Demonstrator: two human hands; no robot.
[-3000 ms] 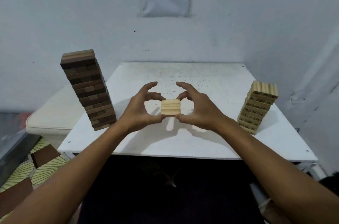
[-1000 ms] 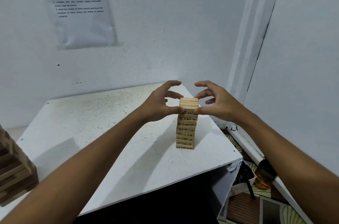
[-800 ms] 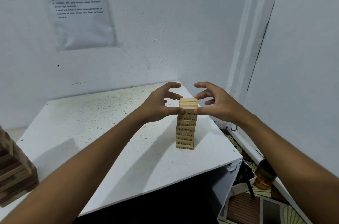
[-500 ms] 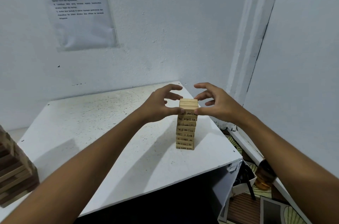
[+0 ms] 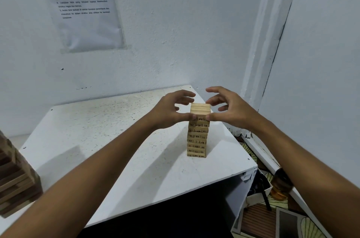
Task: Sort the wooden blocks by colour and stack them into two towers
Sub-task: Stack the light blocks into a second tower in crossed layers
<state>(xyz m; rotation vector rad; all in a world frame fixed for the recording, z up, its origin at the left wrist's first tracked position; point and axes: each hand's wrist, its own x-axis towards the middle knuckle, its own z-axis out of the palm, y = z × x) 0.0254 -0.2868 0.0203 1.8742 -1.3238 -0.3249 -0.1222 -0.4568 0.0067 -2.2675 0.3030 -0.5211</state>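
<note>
White table (image 5: 116, 140) — pale block tower (image 5: 197, 140) right, dark tower (image 5: 15, 185) left edge.

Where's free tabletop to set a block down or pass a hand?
Free: the white table between the dark tower and the light tower, back to the wall. Crowded: the light tower's top, with left hand and right hand around it.

Light wooden block tower (image 5: 197, 136): black numbers printed on block ends facing camera, several upside down or blurred. Readable: "2" and "14" on the second visible numbered row, "41" at the right end of the row below, "15" below that, "50" near the bottom. Other digits too small or smeared to tell. Paper sheet (image 5: 83, 5) taped on wall: numbered list of printed lines, items 1 to 5, wording too blurred to read.
</note>
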